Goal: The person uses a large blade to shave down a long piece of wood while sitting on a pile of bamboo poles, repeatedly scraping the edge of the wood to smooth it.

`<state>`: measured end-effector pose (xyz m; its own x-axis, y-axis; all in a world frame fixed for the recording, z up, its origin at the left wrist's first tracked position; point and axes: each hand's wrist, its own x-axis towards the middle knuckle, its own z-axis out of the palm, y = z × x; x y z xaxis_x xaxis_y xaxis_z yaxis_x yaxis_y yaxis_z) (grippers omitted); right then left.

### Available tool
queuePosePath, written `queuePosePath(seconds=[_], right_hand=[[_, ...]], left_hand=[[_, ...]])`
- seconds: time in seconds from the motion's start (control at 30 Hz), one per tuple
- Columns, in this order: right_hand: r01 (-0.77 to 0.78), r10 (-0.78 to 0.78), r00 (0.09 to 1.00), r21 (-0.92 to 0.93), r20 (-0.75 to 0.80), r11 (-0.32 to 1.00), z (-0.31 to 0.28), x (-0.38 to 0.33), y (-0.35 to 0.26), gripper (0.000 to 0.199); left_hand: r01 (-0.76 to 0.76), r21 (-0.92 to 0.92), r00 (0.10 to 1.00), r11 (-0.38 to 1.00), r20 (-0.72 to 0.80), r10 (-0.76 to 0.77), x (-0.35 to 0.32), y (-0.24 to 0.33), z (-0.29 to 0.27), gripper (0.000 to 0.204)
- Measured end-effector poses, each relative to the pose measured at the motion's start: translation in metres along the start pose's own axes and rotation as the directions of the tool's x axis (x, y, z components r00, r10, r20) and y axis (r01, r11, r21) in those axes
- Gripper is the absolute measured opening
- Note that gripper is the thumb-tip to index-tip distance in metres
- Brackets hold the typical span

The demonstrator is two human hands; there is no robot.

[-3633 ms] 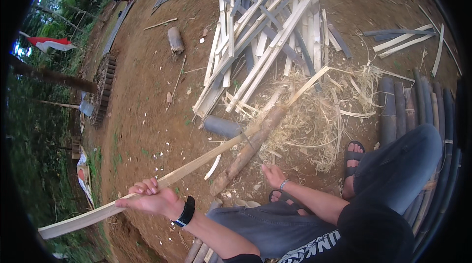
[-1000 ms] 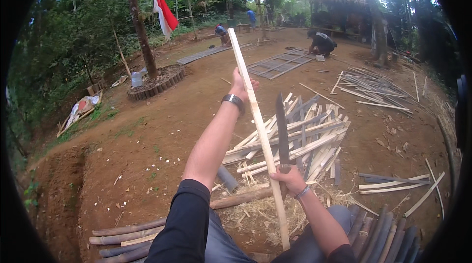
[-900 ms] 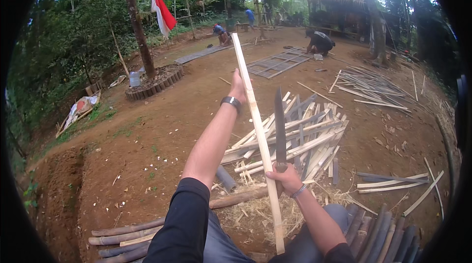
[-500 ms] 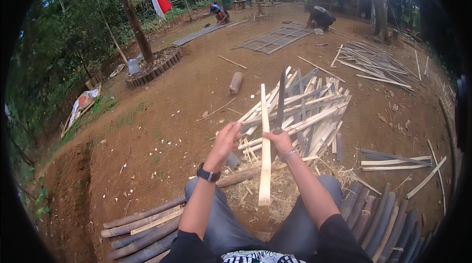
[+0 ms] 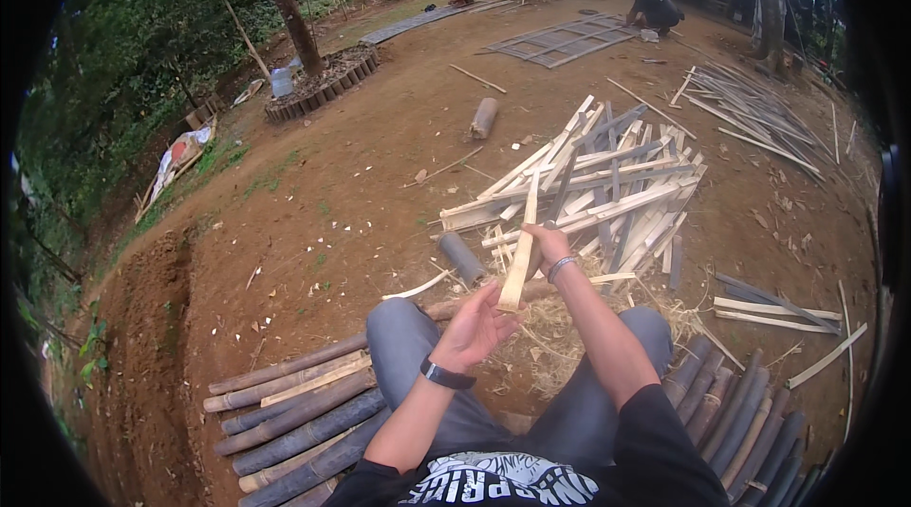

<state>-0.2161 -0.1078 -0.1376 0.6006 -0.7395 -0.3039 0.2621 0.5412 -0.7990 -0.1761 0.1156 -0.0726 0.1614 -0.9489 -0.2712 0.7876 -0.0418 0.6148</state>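
My right hand (image 5: 548, 246) is closed around a pale split bamboo strip (image 5: 521, 265) and a machete. The machete's dark blade (image 5: 566, 183) points away from me, beside the strip's far half; its handle is mostly hidden in my fist. The strip slants, its wide near end low between my knees. By that near end my left hand (image 5: 472, 329) lies palm up with fingers stretched out, the fingertips at or just under the strip. Whether they touch it, I cannot tell. Beyond both hands is a heap of split bamboo strips (image 5: 607, 189), pale and dark sides mixed.
Bamboo poles (image 5: 313, 431) lie at my left, with more poles (image 5: 735, 412) at my right. Shavings (image 5: 560, 346) cover the ground between my legs. A short bamboo piece (image 5: 461, 258) sits near the heap. Farther off, a person (image 5: 653, 9) crouches by a lattice panel (image 5: 560, 40).
My left hand has dropped from beside the strip's middle to its near end and turned palm up. The strip now tilts, its near end raised from lower down. The view has shifted.
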Motion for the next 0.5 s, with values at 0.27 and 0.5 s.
queuePosePath(seconds=[0.27,0.5], right_hand=[[0.088,-0.089,0.996,-0.027,-0.018,0.996,-0.007,-0.002,0.002,0.024],[-0.015,0.002,0.998,0.216,0.058,0.976,-0.029,0.012,-0.003,0.02]], left_hand=[[0.105,-0.103,0.988,0.989,0.121,-0.092,0.028,-0.003,0.028,0.046],[-0.115,0.492,0.993,0.863,0.045,0.107,0.04,0.0,0.052,0.046]])
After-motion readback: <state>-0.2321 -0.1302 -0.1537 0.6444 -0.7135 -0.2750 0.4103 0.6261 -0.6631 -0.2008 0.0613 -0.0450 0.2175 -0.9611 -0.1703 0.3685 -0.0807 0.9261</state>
